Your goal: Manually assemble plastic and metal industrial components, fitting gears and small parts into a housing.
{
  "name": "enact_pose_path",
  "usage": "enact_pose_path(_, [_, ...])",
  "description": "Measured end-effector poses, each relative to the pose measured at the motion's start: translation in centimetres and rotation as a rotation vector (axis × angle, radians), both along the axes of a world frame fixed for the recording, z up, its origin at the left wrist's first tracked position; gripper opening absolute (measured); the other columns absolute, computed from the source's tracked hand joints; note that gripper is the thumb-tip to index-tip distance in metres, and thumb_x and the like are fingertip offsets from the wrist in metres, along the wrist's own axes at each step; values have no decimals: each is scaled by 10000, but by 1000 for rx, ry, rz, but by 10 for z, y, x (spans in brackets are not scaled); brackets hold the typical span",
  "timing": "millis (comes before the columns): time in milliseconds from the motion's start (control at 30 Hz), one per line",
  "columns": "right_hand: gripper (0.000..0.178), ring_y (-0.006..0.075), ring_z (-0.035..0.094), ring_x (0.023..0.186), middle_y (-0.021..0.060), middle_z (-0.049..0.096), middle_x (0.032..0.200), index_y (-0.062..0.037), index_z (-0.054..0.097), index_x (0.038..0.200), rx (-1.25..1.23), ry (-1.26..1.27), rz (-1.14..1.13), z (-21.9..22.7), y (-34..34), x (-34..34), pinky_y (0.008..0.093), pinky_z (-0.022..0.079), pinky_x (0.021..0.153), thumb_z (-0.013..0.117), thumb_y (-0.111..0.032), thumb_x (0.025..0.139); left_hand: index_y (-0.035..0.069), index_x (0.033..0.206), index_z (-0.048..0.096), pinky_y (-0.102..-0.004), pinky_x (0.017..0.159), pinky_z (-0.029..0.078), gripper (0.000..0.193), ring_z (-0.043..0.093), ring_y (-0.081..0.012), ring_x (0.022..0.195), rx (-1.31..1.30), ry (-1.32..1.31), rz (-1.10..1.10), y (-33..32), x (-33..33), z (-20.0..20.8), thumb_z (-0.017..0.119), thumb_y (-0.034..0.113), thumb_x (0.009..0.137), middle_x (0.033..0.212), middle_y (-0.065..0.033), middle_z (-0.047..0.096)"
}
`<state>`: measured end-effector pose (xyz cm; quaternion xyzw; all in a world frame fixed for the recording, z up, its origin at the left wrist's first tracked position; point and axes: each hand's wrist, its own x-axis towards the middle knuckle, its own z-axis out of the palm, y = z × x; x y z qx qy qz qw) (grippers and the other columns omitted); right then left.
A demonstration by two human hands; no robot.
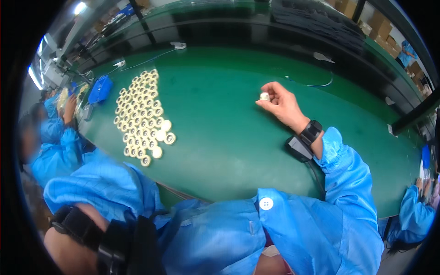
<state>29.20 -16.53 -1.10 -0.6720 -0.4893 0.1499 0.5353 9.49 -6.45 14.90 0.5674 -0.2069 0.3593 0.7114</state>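
Note:
Over the right half of the green table, my right hand (282,103) pinches a small cream-white round part (264,96) between thumb and fingers. My left hand (68,250) is raised close at the lower left edge, below a black wrist strap; its fingers do not show, so what it holds, if anything, is hidden. On the table's left side lies a flat group of many similar cream ring-shaped parts (140,114) with dark centres. A few near the group's right edge show plain pale faces.
A blue bin (100,89) stands at the table's far left. A black device (299,147) with a cable hangs by my right wrist. Thin cables with white ends (178,46) lie at the back. Co-workers in blue sit at left (59,142) and right (412,211).

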Motion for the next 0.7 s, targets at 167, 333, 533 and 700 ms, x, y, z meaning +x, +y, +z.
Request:
enact_pose_path(167, [332, 112, 581, 746, 68, 628, 867, -4, 561, 1016, -9, 4, -10, -1, -6, -1, 259, 499, 694, 743, -185, 805, 13, 1153, 576, -338, 862, 467, 307, 580, -207, 991, 72, 13, 121, 18, -32, 12, 552, 222, 929, 1100, -96, 586])
enact_pose_path(333, [316, 104, 563, 728, 54, 620, 852, -3, 565, 998, -10, -5, -13, -1, -6, -2, 253, 491, 683, 734, -194, 811, 21, 1140, 584, -334, 857, 466, 289, 579, -203, 987, 134, 33, 248, 34, -62, 25, 553, 213, 927, 1090, -82, 594])
enact_pose_path(533, [317, 98, 555, 720, 51, 615, 854, -8, 569, 1000, -20, -29, -14, -4, -3, 0, 252, 486, 672, 737, -201, 812, 30, 1124, 594, -329, 850, 464, 267, 577, -197, 982, 202, 54, 352, 51, -81, 40, 554, 202, 923, 1078, -65, 604])
enact_pose_path(700, [330, 90, 559, 717, 47, 621, 849, -7, 575, 1011, 26, -31, -30, -8, -2, 7, 245, 496, 683, 744, -207, 809, 38, 1111, 602, -325, 844, 463, 250, 576, -192, 978, 249, 57, 391, 61, -71, 51, 554, 193, 920, 1068, -50, 613])
